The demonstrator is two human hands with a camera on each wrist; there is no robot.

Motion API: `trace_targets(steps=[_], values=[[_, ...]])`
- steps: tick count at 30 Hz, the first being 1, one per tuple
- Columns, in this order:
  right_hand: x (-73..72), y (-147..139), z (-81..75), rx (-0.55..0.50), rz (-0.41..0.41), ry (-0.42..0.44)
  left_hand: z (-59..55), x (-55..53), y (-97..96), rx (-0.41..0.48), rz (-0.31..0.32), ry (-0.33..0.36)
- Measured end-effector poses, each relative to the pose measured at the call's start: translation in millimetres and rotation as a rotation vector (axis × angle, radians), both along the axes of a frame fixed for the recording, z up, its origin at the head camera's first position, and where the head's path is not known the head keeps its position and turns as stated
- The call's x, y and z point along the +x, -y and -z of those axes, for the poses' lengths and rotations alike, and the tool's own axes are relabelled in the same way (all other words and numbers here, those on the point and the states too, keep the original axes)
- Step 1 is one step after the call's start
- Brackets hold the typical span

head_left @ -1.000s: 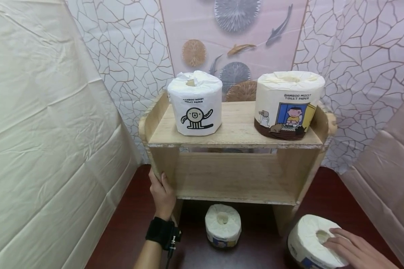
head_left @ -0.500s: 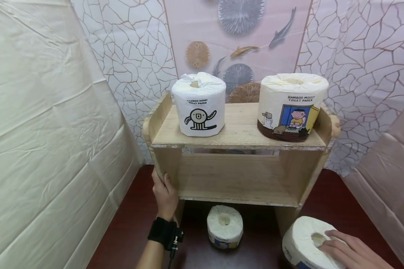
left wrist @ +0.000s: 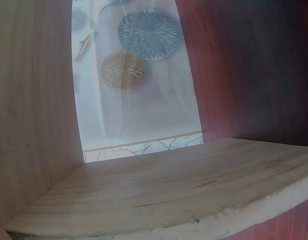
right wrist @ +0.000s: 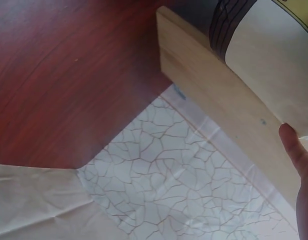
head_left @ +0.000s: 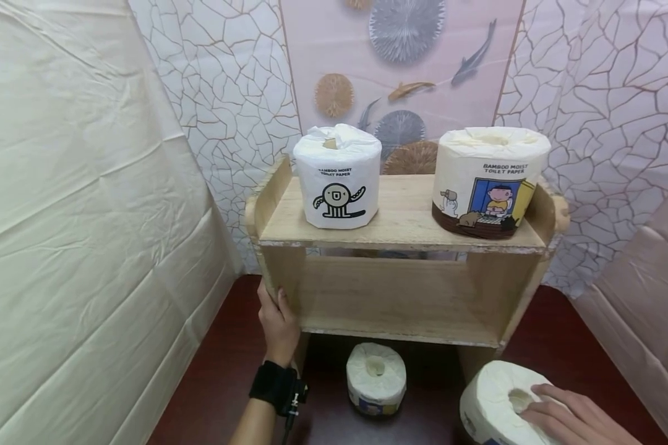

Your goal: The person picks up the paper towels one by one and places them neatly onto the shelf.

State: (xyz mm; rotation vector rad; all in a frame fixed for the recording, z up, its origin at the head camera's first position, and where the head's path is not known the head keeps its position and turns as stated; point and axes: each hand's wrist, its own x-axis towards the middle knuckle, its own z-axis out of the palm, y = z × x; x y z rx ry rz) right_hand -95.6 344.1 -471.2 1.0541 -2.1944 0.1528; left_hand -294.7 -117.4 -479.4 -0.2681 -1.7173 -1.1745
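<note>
Behind everything, a curtain (head_left: 217,68) is showing a cracked-stone pattern around a pink panel of koi and round leaf motifs, while a dark red table (head_left: 197,395) is supporting a two-board wooden shelf (head_left: 384,296). The person's left hand (head_left: 280,327), a black wristband (head_left: 271,386) below it, is reaching forward and up, its fingers and thumb clamping the front edge of the left side panel (head_left: 285,269). The right hand (head_left: 581,414) is coming in from the lower right, palm down; its fingers are lying over the top of a wrapped toilet roll (head_left: 487,405) near the core hole, and its thumb is pressing the side, so the grip is closing on that roll. The held roll is sitting at the shelf's front right corner, close to the panel there. Its core hole is facing upward, its long axis standing roughly upright; whether its base is touching the table cannot be told.

The top board is carrying a white roll (head_left: 339,185) with a cartoon figure at left and a cream roll (head_left: 479,198) with a bathroom cartoon at right, both standing upright. Below the lower board, a smaller-looking roll (head_left: 375,383) is standing on the table, hole up.
</note>
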Motion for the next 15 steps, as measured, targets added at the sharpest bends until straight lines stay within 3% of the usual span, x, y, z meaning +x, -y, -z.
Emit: trace_targets(steps=[8, 15], values=[[-9.0, 13, -7.8, -0.02, -0.079, -0.016, 0.5, -1.8, 1.9, 0.002, -0.005, -0.006], [-10.2, 19, -16.8, 0.03, -0.044, -0.004, 2.2, -1.3, 0.4, -0.003, -0.001, -0.02]])
